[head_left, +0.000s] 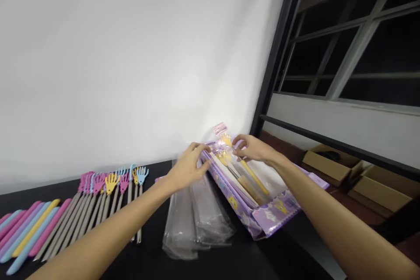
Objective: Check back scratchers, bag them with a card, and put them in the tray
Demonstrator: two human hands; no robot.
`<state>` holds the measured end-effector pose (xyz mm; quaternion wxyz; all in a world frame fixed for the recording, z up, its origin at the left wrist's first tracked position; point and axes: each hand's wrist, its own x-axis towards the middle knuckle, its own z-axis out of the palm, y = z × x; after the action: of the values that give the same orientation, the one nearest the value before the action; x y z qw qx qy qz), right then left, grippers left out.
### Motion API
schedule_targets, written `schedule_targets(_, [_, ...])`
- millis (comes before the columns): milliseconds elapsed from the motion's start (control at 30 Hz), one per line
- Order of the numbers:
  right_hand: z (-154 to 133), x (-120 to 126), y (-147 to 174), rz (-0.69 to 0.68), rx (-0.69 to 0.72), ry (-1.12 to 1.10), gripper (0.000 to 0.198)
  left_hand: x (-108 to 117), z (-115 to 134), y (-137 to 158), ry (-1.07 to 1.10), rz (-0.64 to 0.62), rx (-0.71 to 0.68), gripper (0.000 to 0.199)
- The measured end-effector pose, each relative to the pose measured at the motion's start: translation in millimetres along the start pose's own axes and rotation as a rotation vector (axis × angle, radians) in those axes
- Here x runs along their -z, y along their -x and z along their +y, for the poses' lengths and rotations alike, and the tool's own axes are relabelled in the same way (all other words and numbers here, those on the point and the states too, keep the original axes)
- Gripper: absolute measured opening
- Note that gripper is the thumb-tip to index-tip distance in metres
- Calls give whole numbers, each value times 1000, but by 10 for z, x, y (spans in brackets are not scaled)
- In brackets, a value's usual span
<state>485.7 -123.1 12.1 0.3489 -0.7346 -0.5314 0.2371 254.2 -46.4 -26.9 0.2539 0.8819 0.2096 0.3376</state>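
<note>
My right hand (251, 148) is closed at the neck of a bagged back scratcher (256, 178) with a yellow hand-shaped head and a yellow handle. Its clear bag carries a pink header card. The back scratcher lies over a purple printed display box (229, 192), where more bagged pieces with a yellow head and rods show. At the box's upper left edge is my left hand (188, 166), thumb and fingers apart, fingertips touching the rim. Below that hand, clear plastic bags (197, 223) lie in an overlapping stack on the black table.
Several unbagged metal rods (88, 210) with pink, yellow, blue and purple hand heads lie at the left. Coloured handles (31, 232) sit beside them. A white wall (131, 61) rises behind. Beyond a black rail (328, 140) stand open cardboard boxes (328, 168).
</note>
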Motion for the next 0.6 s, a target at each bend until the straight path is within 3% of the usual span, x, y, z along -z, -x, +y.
schedule_targets(167, [372, -46, 13, -66, 41, 341, 32, -292, 38, -8, -125, -82, -113, 26])
schedule_targets(333, [232, -3, 58, -13, 215, 515, 19, -304, 14, -69, -225, -75, -154, 23])
schedule_targets(433, [-87, -8, 101, 9, 303, 475, 20, -116, 12, -65, -325, -156, -143, 19])
schedule_targets(600, [-750, -255, 175, -172, 397, 300, 27, 529, -25, 95, -556, -313, -130, 18])
